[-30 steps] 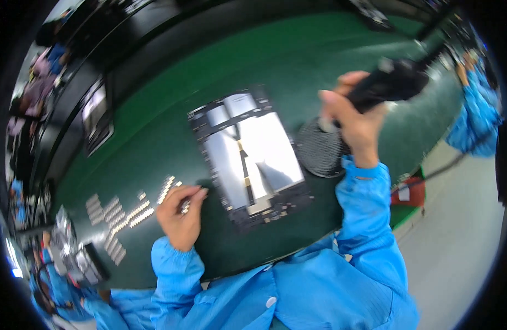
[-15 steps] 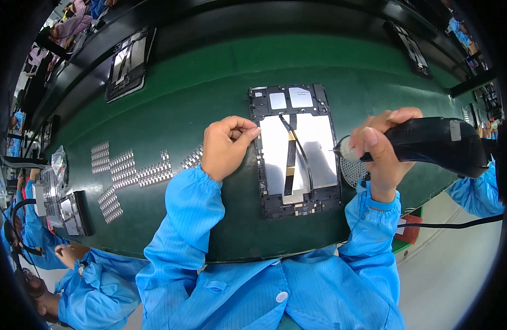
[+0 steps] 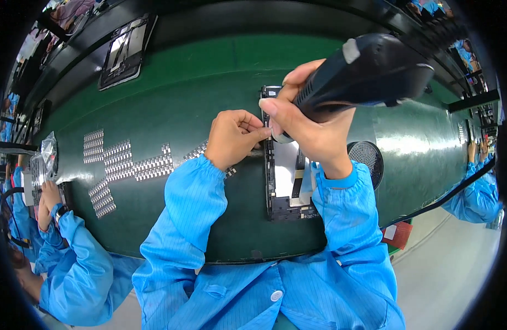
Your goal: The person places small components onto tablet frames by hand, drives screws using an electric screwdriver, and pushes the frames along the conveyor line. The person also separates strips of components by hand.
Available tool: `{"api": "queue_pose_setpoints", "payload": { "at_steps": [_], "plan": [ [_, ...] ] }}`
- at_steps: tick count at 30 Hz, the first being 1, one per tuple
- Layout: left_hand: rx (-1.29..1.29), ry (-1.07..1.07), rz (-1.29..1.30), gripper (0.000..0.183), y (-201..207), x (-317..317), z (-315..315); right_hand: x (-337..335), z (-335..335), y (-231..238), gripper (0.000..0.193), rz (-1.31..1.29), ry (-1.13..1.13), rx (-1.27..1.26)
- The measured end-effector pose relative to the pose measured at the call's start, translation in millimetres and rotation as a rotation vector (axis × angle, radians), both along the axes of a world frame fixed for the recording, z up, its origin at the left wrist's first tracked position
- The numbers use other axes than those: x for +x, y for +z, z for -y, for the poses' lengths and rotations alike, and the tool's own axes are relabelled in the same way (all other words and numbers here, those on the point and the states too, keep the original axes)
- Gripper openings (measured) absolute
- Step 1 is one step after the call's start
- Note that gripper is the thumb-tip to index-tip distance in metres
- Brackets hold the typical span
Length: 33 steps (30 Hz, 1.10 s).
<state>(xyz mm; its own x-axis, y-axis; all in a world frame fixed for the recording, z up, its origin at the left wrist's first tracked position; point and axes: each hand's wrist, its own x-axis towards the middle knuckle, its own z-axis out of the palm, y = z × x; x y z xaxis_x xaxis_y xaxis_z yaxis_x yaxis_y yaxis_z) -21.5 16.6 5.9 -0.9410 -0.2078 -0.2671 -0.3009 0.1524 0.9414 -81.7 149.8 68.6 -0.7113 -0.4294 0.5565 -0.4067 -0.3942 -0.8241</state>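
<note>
My right hand point(image 3: 314, 124) is wrapped round a black electric screwdriver point(image 3: 363, 74), its nose pointing down at the left edge of an opened tablet point(image 3: 284, 176). The tool's tip is hidden behind my fingers. At that same edge, my left hand point(image 3: 234, 137) has thumb and forefinger pinched together, right beside the tool's nose. Whatever they may hold is too small to make out. Silver plates, dark ribbon cables and a black frame show on the tablet; my right hand and forearm cover much of it.
Sheets of small silver-and-black pieces point(image 3: 119, 159) lie left on the green table point(image 3: 242, 236). A round black mesh-patterned dish point(image 3: 369, 159) sits right of my forearm. Another opened tablet point(image 3: 127, 52) lies far left. A co-worker's arms point(image 3: 80, 242) reach in at left; a black cable point(image 3: 440, 201) runs at right.
My right hand has carried the screwdriver left across the tablet to its left edge, tipping it more upright. My left hand stays pinched at that edge. The co-worker's hands at left have moved up.
</note>
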Motion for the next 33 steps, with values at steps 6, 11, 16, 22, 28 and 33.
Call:
{"api": "queue_pose_setpoints", "payload": {
  "at_steps": [6, 11, 16, 22, 28, 33],
  "plan": [
    [0.09, -0.034, 0.067, 0.014, -5.5, -2.6, 6.7, -4.2, 8.7, -10.0, 0.034, 0.061, -0.008, 0.028],
    [0.098, -0.035, 0.081, 0.013, -5.9, -2.9, 6.4, -5.9, 10.2, -13.9, 0.033, 0.052, 0.0, 0.049],
    [0.074, -0.041, 0.058, 0.011, -7.7, -2.8, 6.2, -6.1, 10.6, -14.3, 0.033, 0.043, -0.015, 0.095],
    [0.067, -0.155, -0.065, 0.01, -5.2, 1.0, 15.9, 7.3, 12.2, -14.4, 0.032, -0.03, 0.017, 0.14],
    [-0.31, 0.068, -0.18, 0.013, 18.1, 39.1, 67.4, 16.6, 12.9, -8.7, 0.032, -0.395, -0.137, 0.413],
    [-0.565, 0.121, -0.028, 0.019, 26.8, 91.4, 73.4, 8.5, 10.1, -12.5, 0.032, 0.108, -0.055, 0.047]
  ]
}}
